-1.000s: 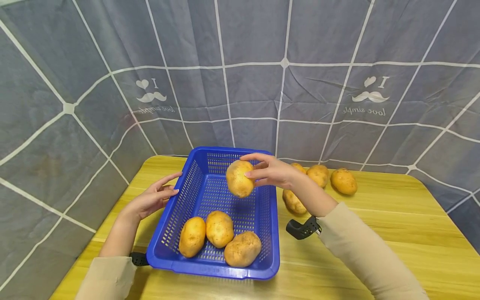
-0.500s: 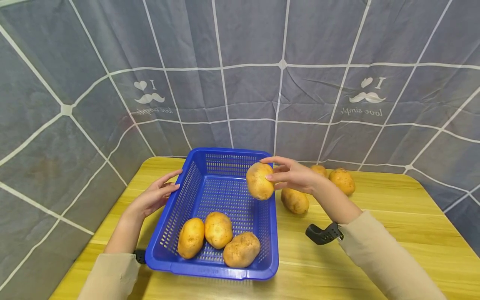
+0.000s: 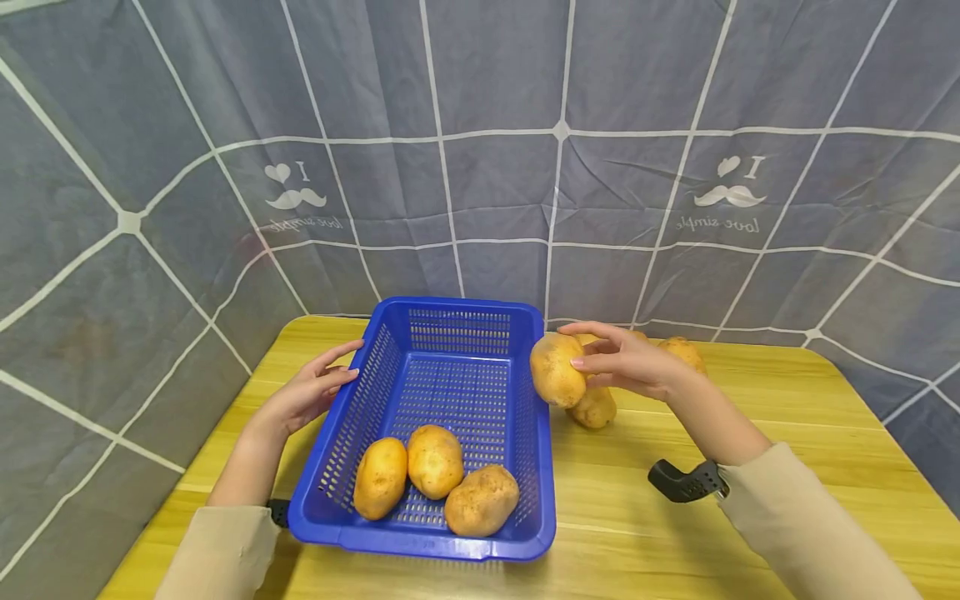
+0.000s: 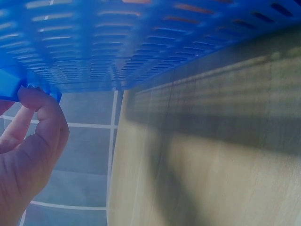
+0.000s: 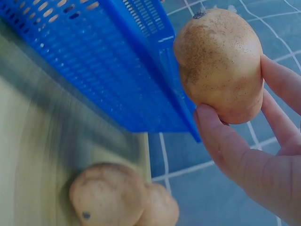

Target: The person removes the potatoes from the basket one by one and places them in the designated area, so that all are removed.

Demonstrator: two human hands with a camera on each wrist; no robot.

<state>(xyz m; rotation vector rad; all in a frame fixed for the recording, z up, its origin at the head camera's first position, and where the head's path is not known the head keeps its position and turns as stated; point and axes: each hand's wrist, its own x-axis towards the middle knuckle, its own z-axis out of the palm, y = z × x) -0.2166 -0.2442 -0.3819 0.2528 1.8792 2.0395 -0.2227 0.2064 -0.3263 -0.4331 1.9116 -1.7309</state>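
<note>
In the head view my right hand (image 3: 622, 362) grips a yellow-brown potato (image 3: 558, 371) between thumb and fingers, held up just outside the basket's right rim. The right wrist view shows that potato (image 5: 221, 63) with dark specks on its skin, the basket wall beside it. My left hand (image 3: 303, 400) touches the left rim of the blue plastic basket (image 3: 420, 546) with extended fingertips; the left wrist view has a bent digit (image 4: 47, 113) right at the rim. Inside the basket, near its front, lie three potatoes: one left (image 3: 381, 479), one middle (image 3: 435, 462), one right (image 3: 482, 500).
Another potato (image 3: 595, 408) lies on the wooden table (image 3: 637, 533), right of the basket and partly behind the held one. Farther back, a potato (image 3: 684, 352) is partly covered by my right hand. A grey curtain (image 3: 495, 200) with white lines hangs behind and to the left.
My right hand has carried the potato rightward, from over the basket's inside to beyond its right rim, and slightly lower. My left hand has stayed at the left rim.
</note>
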